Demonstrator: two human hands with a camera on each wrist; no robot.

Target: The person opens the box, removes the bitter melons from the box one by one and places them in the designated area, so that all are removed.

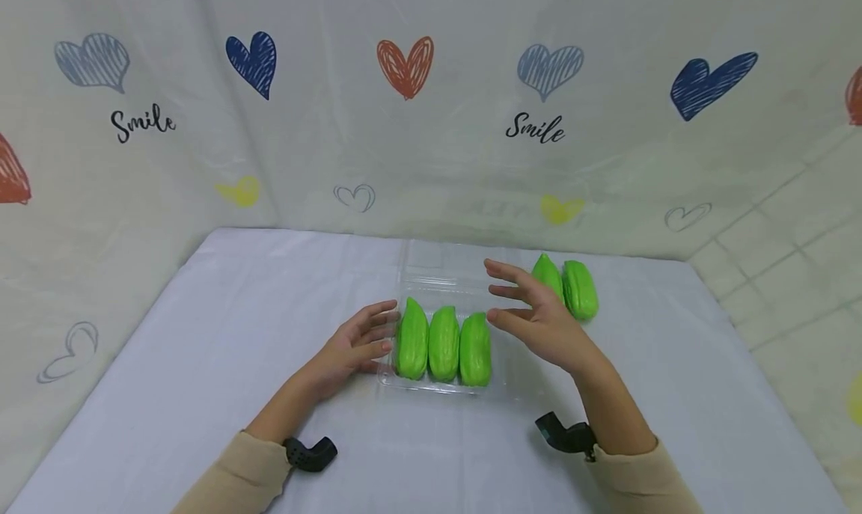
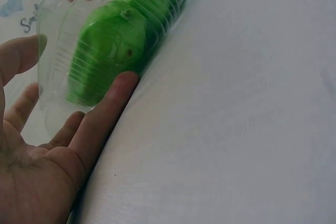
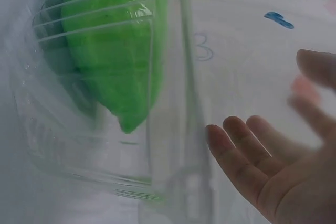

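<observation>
A clear plastic clamshell box sits mid-table with its lid folded back toward the wall. Side by side in it lie three bright green, ridged, elongated toy fruits, their exact kind unclear. At the box's left wall is my left hand, its fingers spread; one fingertip appears to touch the wall low down by the tabletop. Over the box's right edge hovers my right hand, fingers extended and apart, holding nothing. The right wrist view shows that hand clear of the plastic wall.
Two more green toy fruits lie on the table beyond my right hand, one partly hidden by it. White cloth covers the table. Behind rises a pale curtain printed with hearts. Each wrist wears a black camera mount.
</observation>
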